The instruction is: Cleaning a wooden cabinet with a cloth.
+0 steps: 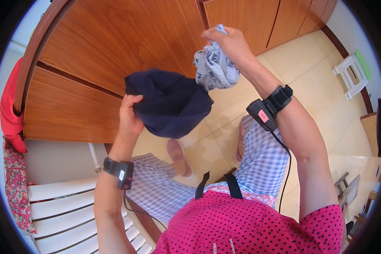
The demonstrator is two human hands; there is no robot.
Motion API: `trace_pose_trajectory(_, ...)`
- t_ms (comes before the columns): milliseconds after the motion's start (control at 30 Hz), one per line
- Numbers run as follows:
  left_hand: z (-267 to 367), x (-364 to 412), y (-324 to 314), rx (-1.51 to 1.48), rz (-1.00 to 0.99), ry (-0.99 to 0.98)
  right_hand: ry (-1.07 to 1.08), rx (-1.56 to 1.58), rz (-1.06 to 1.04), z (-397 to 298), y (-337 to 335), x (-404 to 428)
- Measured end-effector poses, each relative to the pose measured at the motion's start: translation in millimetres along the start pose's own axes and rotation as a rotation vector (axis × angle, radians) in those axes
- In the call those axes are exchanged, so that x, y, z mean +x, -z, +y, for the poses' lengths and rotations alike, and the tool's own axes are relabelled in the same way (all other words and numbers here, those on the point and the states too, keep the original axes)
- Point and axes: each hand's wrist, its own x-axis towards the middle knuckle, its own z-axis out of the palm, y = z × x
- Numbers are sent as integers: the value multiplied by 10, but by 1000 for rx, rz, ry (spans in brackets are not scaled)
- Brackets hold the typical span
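Observation:
My left hand (130, 112) pinches the left edge of a dark navy cloth piece (174, 104), which hangs open like a bag or cap; I cannot tell which. A bunched light grey printed cloth (216, 65) hangs from my right hand (230, 43), just up and right of the navy piece. Its lower end meets or overlaps the navy cloth's right edge. The fingers of my right hand are closed around its top. Both cloths are held in the air above my knees, before the wooden cabinet doors (127, 38).
A white slatted radiator (63, 203) stands at the left, with floral cloth (17, 187) and red cloth (11, 108) beside it. At the far right a white and green plastic stool (352, 74) is against the wall. My checked trouser legs (262, 155) flank the tiled floor (200, 152).

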Motion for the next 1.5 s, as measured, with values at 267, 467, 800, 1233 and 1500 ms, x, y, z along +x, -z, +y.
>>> trace_pose_trajectory(267, 79, 46, 11, 81, -123, 138, 10, 223, 1, 95, 124, 141)
trace_pose_trajectory(467, -51, 25, -255, 999, -169, 151, -10, 401, -42, -100, -45, 130)
trace_pose_trajectory(800, -21, -21, -750, 608, -154, 35, 55, 182, -357, -200, -704, -204)
trace_pose_trajectory(1233, 191, -107, -252, 313, 156, -72, -277, 293, -76, -199, -345, -325)
trace_pose_trajectory(1500, 217, -16, -46, 179, 150, -98, -348, -130, -619, -245, -304, -599)
